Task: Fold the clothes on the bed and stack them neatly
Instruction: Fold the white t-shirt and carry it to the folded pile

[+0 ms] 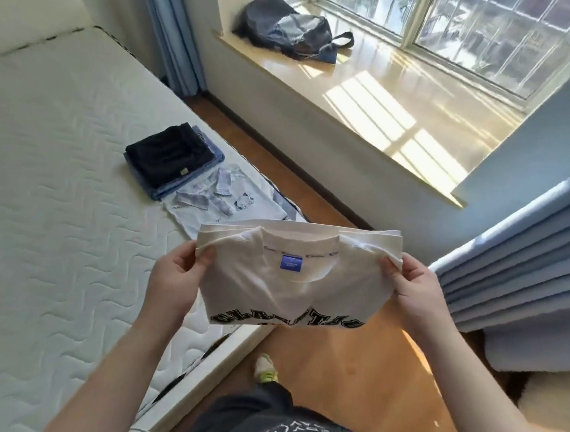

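A folded white T-shirt (292, 277) with a blue neck label and black lettering hangs in the air over the bed's near edge. My left hand (177, 272) pinches its left side and my right hand (414, 287) pinches its right side. On the white quilted mattress (56, 198) lies a folded stack: a dark garment (168, 159) on top of folded blue ones. Beside that stack, nearer to me, lies a folded white shirt with a pale printed pattern (219, 204).
A wide sunlit window sill (371, 96) carries a dark backpack (284, 28). Light blue curtains (518, 268) hang at the right, and another at the bed's head. Wooden floor (349, 374) runs between bed and wall. My foot in a shoe (266, 367) stands by the bed.
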`<state>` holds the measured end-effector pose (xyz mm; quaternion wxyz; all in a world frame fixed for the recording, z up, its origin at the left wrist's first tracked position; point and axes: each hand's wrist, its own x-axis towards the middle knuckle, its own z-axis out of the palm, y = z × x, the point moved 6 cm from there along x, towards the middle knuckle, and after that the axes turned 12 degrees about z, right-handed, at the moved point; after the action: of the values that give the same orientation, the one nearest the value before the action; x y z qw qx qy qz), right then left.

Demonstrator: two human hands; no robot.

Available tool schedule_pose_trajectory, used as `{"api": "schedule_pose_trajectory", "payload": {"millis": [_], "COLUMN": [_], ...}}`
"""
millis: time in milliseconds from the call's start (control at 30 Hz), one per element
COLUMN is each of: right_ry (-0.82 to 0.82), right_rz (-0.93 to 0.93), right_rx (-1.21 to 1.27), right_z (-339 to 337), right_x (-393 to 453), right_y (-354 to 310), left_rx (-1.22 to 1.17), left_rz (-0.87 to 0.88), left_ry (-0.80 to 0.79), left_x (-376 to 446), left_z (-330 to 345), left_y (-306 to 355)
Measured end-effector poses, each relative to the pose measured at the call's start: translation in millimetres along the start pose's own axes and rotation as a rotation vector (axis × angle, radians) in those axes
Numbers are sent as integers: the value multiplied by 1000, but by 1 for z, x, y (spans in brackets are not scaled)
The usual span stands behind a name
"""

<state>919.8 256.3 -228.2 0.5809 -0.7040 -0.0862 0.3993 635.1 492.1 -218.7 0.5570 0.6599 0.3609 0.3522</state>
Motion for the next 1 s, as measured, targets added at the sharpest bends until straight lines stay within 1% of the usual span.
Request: {"api": "schedule_pose_trajectory", "payload": {"millis": [67, 200, 300, 500, 633, 733, 867, 1000], "right_ry": [-35, -95, -111, -226, -349, -471, -594, -688], "right_rz": [16, -14, -45, -11, 20, 33, 70, 82], "right_rx": [-16, -85, -117, -146, -179, -219, -253, -304], "right_z": [12, 34, 43, 56, 65, 73, 81, 105], "right_x": [20, 56, 84, 157, 210, 244, 282, 313], "right_y": [-13, -40, -58, -79, -91, -101, -116, -124], "left_rx": [16, 77, 83, 189, 260, 296, 282, 301], "left_rz": [-11, -11, -28, -66, -103, -122, -175, -210], "left_ry": [36, 51, 119, 244, 358, 458, 603, 692], "left_x": [18, 48, 66, 94, 103, 104, 103, 103], "left_z": [-1, 0, 0, 9, 25, 39, 53, 53], "left_y": [-7, -18, -21, -33, -39, -41, -48, -54]}}
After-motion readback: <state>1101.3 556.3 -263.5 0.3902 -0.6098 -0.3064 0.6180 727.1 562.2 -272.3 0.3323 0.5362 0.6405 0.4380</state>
